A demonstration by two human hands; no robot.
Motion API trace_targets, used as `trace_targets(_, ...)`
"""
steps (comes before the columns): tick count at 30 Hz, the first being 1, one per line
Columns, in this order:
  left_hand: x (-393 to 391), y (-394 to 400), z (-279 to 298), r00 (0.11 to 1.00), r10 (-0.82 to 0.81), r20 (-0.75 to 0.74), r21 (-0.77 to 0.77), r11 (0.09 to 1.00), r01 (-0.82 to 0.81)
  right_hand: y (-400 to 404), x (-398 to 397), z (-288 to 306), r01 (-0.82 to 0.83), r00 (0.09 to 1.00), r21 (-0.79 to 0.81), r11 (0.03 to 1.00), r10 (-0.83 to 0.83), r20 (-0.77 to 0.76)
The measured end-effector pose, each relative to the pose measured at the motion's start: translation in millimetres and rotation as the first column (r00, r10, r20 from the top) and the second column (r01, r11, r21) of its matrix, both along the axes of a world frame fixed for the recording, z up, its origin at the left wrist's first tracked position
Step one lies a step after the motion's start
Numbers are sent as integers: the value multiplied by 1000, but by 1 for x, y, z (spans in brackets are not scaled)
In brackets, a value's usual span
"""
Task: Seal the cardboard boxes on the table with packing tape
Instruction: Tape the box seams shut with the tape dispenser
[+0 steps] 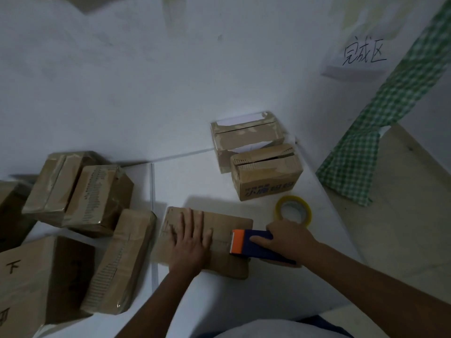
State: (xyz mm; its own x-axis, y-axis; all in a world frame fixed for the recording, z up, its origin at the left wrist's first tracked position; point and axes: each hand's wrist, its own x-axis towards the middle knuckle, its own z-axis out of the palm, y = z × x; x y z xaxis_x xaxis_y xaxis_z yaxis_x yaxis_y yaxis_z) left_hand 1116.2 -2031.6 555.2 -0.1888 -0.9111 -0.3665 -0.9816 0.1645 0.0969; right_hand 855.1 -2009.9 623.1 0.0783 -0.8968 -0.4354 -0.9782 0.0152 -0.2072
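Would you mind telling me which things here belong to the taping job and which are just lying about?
In use: flat box under the left hand; tape dispenser in the right hand; tape roll; other boxes.

Lying about: handwritten paper sign; green checked cloth.

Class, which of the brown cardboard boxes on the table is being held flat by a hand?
The flat brown cardboard box nearest the person: the left hand presses its top; no other box is touched.

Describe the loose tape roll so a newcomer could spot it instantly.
Start at the white table and find the right hand holding the blue-and-orange tape dispenser. Just beyond that hand lies the tape roll, flat on the table. It is the only ring there, yellowish and see-through, among brown boxes.
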Motion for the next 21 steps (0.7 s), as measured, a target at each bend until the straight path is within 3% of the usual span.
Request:
trace_targets(4, 27, -36, 12, 993, -67, -95, -14, 998, 66, 2, 32, -3, 62, 997, 56, 997, -64, 38)
trace_targets(8, 44, -59, 30, 969, -249, 6, -6, 969, 249, 3, 56, -7, 151, 983, 77, 986, -158, 96)
trace_targets(14, 24, -35, 22, 987, -157, 23, 24, 987, 156, 7, 54, -7, 183, 972, 60, 981, -190, 140)
trace_targets(17, 22, -35, 20, 995, -46, -84, 33, 998, 49, 10, 47, -9, 175, 964, 43, 984, -180, 197)
trace_targets(21, 25, -35, 17, 994, -71, -79, 4, 997, 72, 20, 37, -16, 129, 966, 12, 992, -129, 225)
